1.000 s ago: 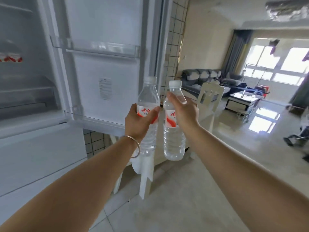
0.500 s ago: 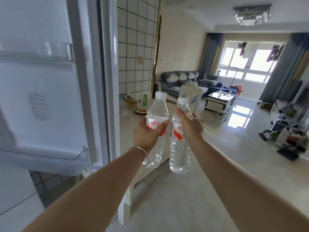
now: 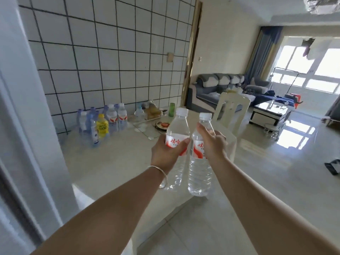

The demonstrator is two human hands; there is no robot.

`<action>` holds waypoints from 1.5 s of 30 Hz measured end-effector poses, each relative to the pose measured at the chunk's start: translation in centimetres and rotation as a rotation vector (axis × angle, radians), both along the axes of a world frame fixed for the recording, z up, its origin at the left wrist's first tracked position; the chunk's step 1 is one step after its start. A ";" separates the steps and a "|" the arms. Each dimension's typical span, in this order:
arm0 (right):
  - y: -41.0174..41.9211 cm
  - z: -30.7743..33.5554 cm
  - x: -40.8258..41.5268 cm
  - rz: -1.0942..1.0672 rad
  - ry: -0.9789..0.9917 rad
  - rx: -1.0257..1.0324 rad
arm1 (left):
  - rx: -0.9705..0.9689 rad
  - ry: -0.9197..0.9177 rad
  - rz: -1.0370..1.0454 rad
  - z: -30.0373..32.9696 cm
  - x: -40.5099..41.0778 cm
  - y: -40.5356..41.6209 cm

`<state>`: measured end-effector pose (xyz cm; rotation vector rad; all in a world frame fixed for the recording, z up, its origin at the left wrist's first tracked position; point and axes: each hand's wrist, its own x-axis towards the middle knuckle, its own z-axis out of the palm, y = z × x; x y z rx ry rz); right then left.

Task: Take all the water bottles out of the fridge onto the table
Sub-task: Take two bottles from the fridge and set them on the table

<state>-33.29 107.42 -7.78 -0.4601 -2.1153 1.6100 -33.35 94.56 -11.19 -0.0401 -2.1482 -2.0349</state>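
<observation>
Clear thin plastic, both bottles — full to the shoulder by the look of them, white caps on, red-and-white labels. Left hand (image 3: 168,151) wraps the left bottle (image 3: 177,144) at the label, thumb across the front, fingers curled behind. Right hand (image 3: 213,144) grips the right bottle (image 3: 199,162) high, at the shoulder and label; the fingers wrap the far side and cannot be seen singly. Both bottles upright, side by side, nearly touching, held in the air above the near part of the table (image 3: 114,162).

Handling, as judged: full, so moderately heavy for one hand; walls soft and ribbed, they will give under a hard squeeze. Fresh from a fridge they may be damp and slick — no droplets visible to confirm. The label band looks the best hold: straight-sided, paper gives friction. Not fragile; a drop would dent, not break.

Far side of table, against the tiled wall: a cluster of bottles (image 3: 103,120), one yellow (image 3: 102,127). Bare tabletop near the hands for setting down, base first.
</observation>
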 end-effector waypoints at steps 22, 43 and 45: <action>-6.8 -6.3 -41.0 0.516 -0.153 0.289 | -0.113 -0.180 0.486 -6.8 -35.1 -6.5; -20.9 -17.7 -61.3 0.804 -0.325 0.431 | -0.201 -0.306 0.812 -18.0 -53.6 -18.9; -21.4 -18.7 -62.1 0.820 -0.329 0.429 | -0.219 -0.289 0.833 -18.3 -54.4 -19.1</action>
